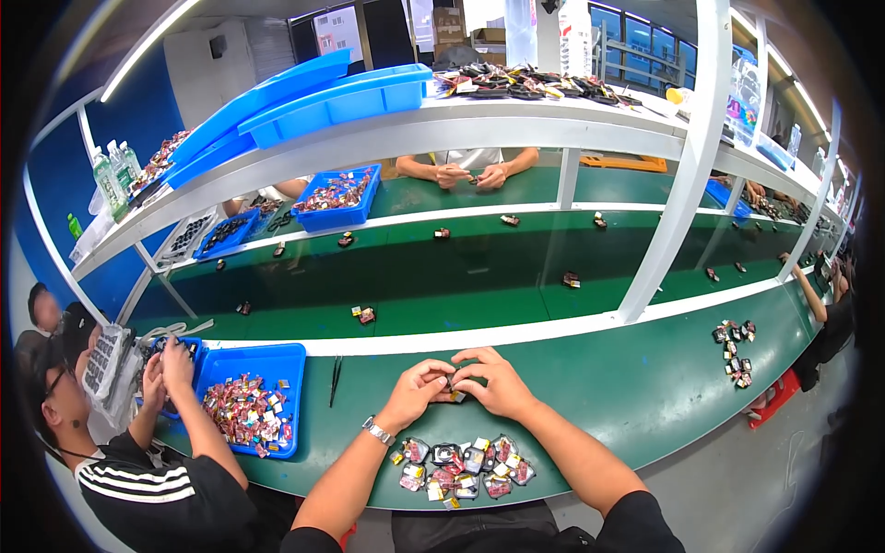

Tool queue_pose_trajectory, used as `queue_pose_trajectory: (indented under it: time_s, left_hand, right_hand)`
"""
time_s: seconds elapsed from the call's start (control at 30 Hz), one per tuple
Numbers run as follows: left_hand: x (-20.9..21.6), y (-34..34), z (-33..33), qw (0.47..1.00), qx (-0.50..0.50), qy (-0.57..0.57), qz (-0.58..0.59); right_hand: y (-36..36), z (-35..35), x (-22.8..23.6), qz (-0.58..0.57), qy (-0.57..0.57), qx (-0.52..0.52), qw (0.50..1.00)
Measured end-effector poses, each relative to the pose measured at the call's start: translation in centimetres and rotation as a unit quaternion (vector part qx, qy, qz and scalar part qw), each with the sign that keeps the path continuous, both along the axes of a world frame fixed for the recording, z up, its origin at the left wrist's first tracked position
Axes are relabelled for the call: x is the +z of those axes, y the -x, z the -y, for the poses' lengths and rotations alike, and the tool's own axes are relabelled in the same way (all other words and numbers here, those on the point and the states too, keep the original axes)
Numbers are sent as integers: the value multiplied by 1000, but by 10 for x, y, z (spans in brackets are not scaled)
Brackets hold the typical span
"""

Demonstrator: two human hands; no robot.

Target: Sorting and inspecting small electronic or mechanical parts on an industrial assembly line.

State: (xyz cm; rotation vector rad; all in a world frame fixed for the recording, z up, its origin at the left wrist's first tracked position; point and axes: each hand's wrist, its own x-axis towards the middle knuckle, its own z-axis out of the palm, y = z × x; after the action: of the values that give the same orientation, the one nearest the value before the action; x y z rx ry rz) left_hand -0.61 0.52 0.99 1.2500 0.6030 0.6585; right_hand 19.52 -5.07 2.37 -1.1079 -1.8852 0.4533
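Note:
My left hand (417,393) and my right hand (499,383) meet over the green table, fingers closed round a small black electronic unit (456,396) with a yellow-and-silver part showing below. The fingers cover most of it. Nearer to me, below my hands, lies a cluster of similar open black units (468,458) with silver, yellow and red parts inside. Dark tweezers (335,381) rest on the table to the left of my hands.
At left, a blue tray (300,402) holds many small red, silver and yellow parts, beside a co-worker (171,488). Ahead, a white frame post (678,184) and rail border a green belt (479,309) carrying scattered units. More units (733,350) lie at right. Another person's hands (472,175) work across.

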Motion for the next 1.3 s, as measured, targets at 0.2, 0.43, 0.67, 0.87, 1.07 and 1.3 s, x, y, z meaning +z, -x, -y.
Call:
queue_pose_trajectory:
  time_s: [0.2,0.43,0.67,0.87,1.07,1.3]
  left_hand:
    - [1,2,0,1000,6,-20,8]
    - [-3,3,-2,999,3,-39,15]
    - [-2,0,0,1000,10,-2,14]
    - [2,-2,2,1000,16,-2,7]
    - [-2,-1,0,1000,16,-11,3]
    - [-2,-1,1,1000,12,-15,19]
  right_hand:
    - [-1,-7,-12,-114,54,25,992]
    - [2,-5,-14,-178,101,42,978]
    - [3,3,4,16,-3,-17,1000]
    - [8,5,5,68,-71,-60,993]
    - [12,5,-7,-11,-8,-65,998]
    - [12,5,-6,-29,10,-67,997]
